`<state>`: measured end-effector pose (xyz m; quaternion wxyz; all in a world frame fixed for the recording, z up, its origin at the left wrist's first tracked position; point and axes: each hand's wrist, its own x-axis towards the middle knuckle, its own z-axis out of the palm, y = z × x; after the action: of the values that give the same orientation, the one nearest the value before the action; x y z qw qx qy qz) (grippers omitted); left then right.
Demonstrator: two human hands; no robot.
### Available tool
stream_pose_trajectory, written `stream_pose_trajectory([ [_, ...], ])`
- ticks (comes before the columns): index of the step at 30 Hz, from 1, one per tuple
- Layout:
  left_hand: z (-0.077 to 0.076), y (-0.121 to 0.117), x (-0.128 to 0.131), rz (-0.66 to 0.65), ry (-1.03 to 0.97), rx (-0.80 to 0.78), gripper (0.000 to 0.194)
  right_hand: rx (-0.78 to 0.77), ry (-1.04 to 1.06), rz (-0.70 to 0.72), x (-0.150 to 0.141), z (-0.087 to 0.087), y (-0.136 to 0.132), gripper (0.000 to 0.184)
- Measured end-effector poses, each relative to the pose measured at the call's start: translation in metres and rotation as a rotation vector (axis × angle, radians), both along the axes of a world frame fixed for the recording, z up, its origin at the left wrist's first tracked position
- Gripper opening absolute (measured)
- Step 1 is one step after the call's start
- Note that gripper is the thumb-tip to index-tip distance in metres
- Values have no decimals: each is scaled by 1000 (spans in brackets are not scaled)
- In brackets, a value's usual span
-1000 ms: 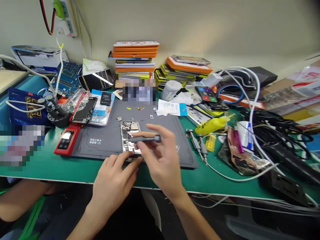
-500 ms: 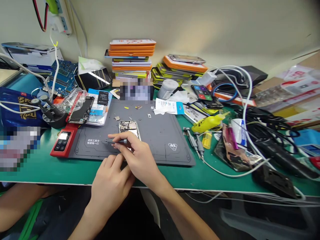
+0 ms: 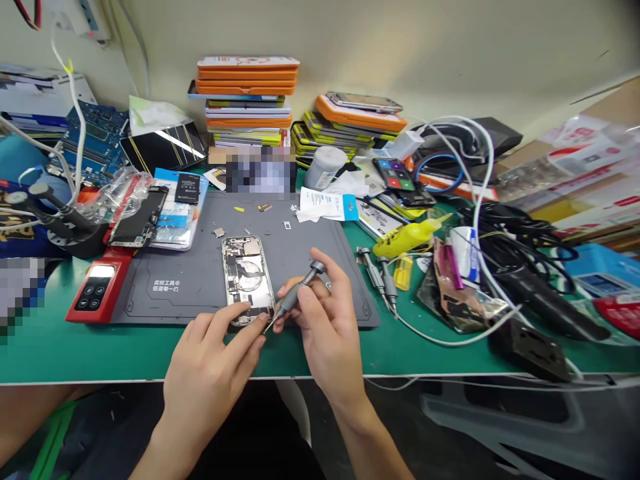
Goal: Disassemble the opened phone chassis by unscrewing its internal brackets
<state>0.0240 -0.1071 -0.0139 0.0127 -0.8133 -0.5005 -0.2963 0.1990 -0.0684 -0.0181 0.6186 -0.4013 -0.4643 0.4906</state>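
Observation:
An opened smartphone [image 3: 249,270] lies on the dark grey work mat [image 3: 190,230], its inner parts showing. My left hand [image 3: 210,353] is at the phone's lower end, its fingertips steadying the bottom edge. Held aslant in my right hand [image 3: 330,327] is a grey precision screwdriver [image 3: 295,297], with a finger near its cap. The thin tip points down at the phone's bottom edge, close to my left fingertips. Whether the tip touches a screw is too small to tell. Several small parts, among them a metal shield piece [image 3: 219,233], lie beyond the phone.
On the left are a red device with buttons [image 3: 90,293], a removed phone screen [image 3: 139,220] and a screwdriver stand [image 3: 75,233]. More screwdrivers [image 3: 373,273], a yellow bottle [image 3: 410,237] and cables [image 3: 480,220] crowd the right. Orange cases [image 3: 247,80] stand stacked behind.
My right hand has turned the screwdriver from nearly level, pointing left, to tip-down at the phone's bottom edge. My left hand has moved onto the phone's lower end. The view has shifted right.

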Motion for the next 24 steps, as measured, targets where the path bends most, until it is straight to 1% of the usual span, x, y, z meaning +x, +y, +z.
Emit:
stream_pose_trajectory([
  [3,1,1,0,2,18,-2,28,17,-71,-42,-1,1,-3,52],
  [5,1,2,0,-2,28,0,28,42,-114,-67,-3,1,-4,53],
  [12,1,1,0,-13,27,7,27,66,-189,-57,-5,2,-6,52],
  [15,0,1,-1,-11,26,-4,27,58,-179,-66,-6,3,-6,51],
  [18,0,2,0,-16,17,3,27,46,-123,-60,-6,3,-6,52],
  [21,1,2,0,-16,14,7,28,50,-64,-86,-5,2,-5,50],
  [24,2,1,-1,-18,22,2,29,45,-63,-75,-4,1,-5,50],
])
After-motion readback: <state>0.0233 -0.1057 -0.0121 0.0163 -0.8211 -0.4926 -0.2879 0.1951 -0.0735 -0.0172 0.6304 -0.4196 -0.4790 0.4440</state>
